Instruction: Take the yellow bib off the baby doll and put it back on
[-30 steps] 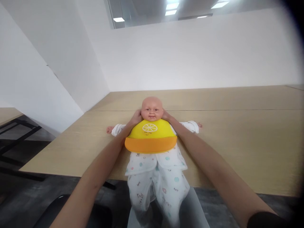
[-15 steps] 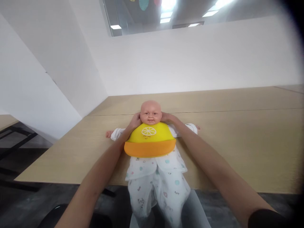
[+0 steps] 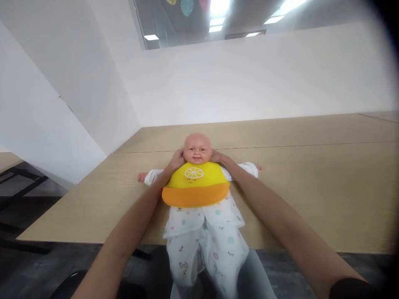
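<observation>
A baby doll (image 3: 197, 148) in white patterned pyjamas lies on its back on the wooden table (image 3: 311, 178), legs hanging over the near edge. A yellow and orange bib (image 3: 195, 185) with a lemon print covers its chest. My left hand (image 3: 176, 159) is at the left side of the doll's neck, and my right hand (image 3: 217, 157) is at the right side. Both reach behind the neck where the bib's strap ends run. The fingertips are hidden behind the doll's head.
White walls stand behind the table and to the left. A second wooden table (image 3: 8, 160) with a black frame is at the far left. A dark chair seat (image 3: 71, 282) shows at the bottom left, over grey floor.
The view has tilted slightly, so the doll sits a little lower in frame. Both hands stay at the doll's neck, drawn a bit further behind the head.
</observation>
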{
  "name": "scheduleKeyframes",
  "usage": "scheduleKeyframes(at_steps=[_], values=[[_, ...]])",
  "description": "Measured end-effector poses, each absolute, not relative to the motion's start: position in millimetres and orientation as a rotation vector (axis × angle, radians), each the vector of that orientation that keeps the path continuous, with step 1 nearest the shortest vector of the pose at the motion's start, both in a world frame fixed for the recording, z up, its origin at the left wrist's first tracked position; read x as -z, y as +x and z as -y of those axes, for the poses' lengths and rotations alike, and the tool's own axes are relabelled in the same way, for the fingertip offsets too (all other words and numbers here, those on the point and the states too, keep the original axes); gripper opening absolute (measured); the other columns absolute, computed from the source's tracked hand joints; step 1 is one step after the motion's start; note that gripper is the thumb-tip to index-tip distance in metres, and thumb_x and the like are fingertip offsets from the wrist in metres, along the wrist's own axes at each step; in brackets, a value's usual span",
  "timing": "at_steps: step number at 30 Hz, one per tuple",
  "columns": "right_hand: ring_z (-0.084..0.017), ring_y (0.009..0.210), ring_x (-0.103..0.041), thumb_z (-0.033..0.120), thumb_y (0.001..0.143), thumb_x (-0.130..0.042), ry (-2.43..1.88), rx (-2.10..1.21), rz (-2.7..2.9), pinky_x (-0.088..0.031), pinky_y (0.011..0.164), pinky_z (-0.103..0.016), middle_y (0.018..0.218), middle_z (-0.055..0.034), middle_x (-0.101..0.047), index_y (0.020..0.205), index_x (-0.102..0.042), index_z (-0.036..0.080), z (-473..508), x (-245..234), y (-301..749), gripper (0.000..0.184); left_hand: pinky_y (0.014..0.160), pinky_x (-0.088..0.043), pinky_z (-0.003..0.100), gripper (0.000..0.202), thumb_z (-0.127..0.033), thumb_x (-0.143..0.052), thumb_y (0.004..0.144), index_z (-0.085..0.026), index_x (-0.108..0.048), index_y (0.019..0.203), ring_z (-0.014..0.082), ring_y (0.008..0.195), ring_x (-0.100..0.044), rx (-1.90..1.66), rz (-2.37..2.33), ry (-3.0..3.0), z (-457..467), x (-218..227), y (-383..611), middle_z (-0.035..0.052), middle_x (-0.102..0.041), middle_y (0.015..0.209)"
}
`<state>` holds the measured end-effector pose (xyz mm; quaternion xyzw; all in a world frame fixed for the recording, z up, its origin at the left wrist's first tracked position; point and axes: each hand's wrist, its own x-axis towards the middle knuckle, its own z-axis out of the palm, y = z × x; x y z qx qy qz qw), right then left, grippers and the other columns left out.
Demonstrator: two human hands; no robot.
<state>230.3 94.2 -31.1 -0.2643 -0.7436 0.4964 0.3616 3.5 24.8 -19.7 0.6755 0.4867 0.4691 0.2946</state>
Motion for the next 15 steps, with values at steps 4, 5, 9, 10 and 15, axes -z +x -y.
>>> scheduleKeyframes(at_steps=[4,5,9,10,15], values=[[-0.033,0.141,-0.061,0.058,0.061,-0.096,-0.584,-1.235,1.902,-0.045,0.125,-0.051,0.149,-0.0106,-0.068,0.124,-0.08,0.026,-97.5,33.7,222.1,0.072,0.093,-0.063,0.051,0.026,-0.034,-0.072,0.071,-0.016,-0.079,0.089,0.0414,0.112,-0.074,-1.245,-1.323,1.752,-22.2,18.6,5.0,0.0146,-0.084,0.106],[-0.033,0.143,-0.059,0.06,0.063,-0.095,-0.579,-1.223,1.899,-0.044,0.126,-0.05,0.151,-0.0107,-0.067,0.127,-0.079,0.027,-98.2,34.5,220.1,0.074,0.094,-0.063,0.051,0.025,-0.033,-0.073,0.071,-0.016,-0.079,0.088,0.0416,0.113,-0.074,-1.247,-1.329,1.735,-20.7,16.9,6.1,0.0148,-0.084,0.105],[-0.034,0.144,-0.057,0.064,0.07,-0.089,-0.615,-1.17,1.929,-0.042,0.127,-0.051,0.153,-0.013,-0.065,0.132,-0.076,0.023,-100.5,38.0,216.1,0.075,0.095,-0.063,0.051,0.026,-0.033,-0.08,0.071,-0.015,-0.078,0.089,0.0423,0.115,-0.073,-1.231,-1.318,1.665,-14.6,8.9,11.8,0.0166,-0.084,0.105],[-0.034,0.144,-0.057,0.064,0.072,-0.088,-0.629,-1.152,1.934,-0.042,0.126,-0.051,0.152,-0.0136,-0.065,0.132,-0.075,0.022,-100.7,38.9,216.1,0.074,0.096,-0.063,0.051,0.026,-0.033,-0.08,0.071,-0.014,-0.078,0.089,0.0426,0.116,-0.073,-1.232,-1.316,1.648,-13.8,7.5,13.0,0.0176,-0.083,0.106],[-0.032,0.142,-0.054,0.056,0.08,-0.087,-0.687,-1.095,1.942,-0.039,0.126,-0.044,0.143,-0.0124,-0.071,0.124,-0.076,0.017,-101.4,43.3,216.2,0.061,0.098,-0.062,0.049,0.029,-0.032,-0.082,0.072,-0.013,-0.08,0.094,0.0432,0.119,-0.072,-1.257,-1.293,1.623,-16.3,7.9,14.5,0.0206,-0.082,0.118]])
